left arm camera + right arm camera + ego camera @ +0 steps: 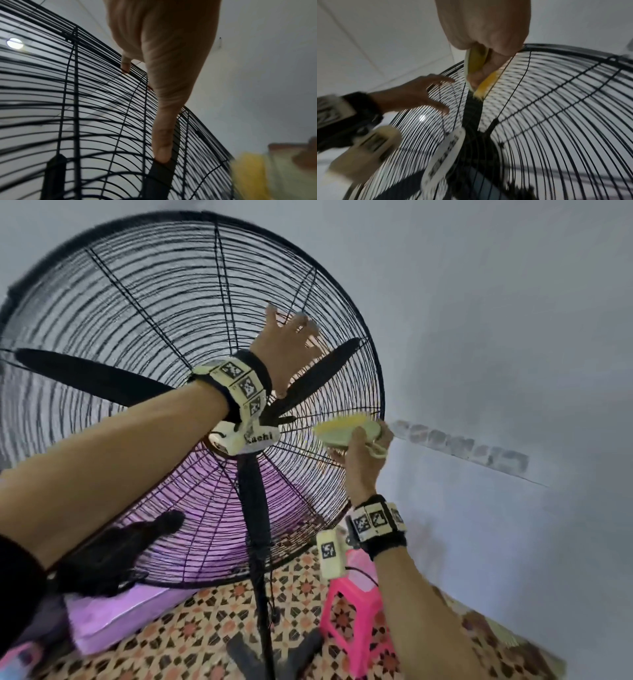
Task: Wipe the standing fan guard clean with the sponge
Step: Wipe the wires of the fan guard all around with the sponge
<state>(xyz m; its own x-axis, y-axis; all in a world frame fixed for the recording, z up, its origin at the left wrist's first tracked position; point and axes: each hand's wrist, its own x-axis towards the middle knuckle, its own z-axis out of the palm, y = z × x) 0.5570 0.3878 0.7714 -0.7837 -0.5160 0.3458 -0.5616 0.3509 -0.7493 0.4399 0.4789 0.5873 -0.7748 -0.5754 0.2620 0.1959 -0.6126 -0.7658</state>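
Observation:
A big black wire fan guard (137,320) fills the head view, with black blades behind it and a white hub badge (255,440). My left hand (291,337) lies spread with straight fingers on the guard's upper right part; in the left wrist view its fingertips (163,154) touch the wires (96,108). My right hand (363,453) grips a yellow and pale green sponge (346,429) against the guard's right rim. In the right wrist view the sponge (479,75) is pinched between thumb and fingers on the wires (556,108). The sponge (254,175) shows blurred in the left wrist view.
The fan's black pole (257,525) stands on a patterned tile floor (191,631). A pink plastic stool (356,601) stands by the pale wall (513,337) at the right. A purple block (113,618) lies at the lower left behind the guard.

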